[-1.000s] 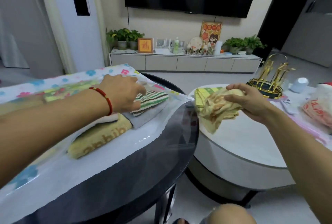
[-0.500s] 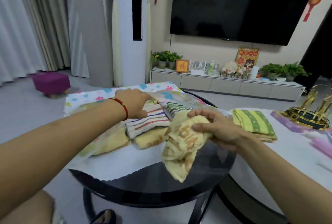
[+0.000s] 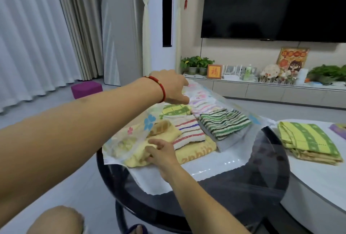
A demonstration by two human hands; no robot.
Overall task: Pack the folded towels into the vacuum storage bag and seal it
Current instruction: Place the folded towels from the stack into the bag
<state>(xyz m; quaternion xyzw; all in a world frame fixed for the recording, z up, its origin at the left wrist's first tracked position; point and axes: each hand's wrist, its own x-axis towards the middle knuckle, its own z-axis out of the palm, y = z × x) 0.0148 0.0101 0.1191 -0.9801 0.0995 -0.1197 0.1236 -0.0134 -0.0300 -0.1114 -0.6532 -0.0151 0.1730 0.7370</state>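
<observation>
The clear vacuum bag (image 3: 224, 164) with a flower print lies open on the round black glass table (image 3: 252, 188). Inside it lie several folded towels, among them a green striped towel (image 3: 224, 123), a colour-striped white towel (image 3: 187, 134) and a yellow lettered towel (image 3: 194, 153). My left hand (image 3: 172, 87), with a red band at the wrist, holds the bag's upper sheet raised above the towels. My right hand (image 3: 161, 153) grips a crumpled yellow towel (image 3: 137, 158) at the bag's near left side, partly under the raised sheet.
A stack of green-and-yellow folded towels (image 3: 307, 140) lies on the white round table (image 3: 318, 181) to the right. A purple stool (image 3: 86, 89) stands on the floor at the left. My knee (image 3: 56, 220) shows at the bottom, and a TV cabinet (image 3: 271, 89) lines the far wall.
My right hand carried the yellow towel from the white table to the bag's near left side. My left hand rose, lifting the bag's upper sheet. The view swung left.
</observation>
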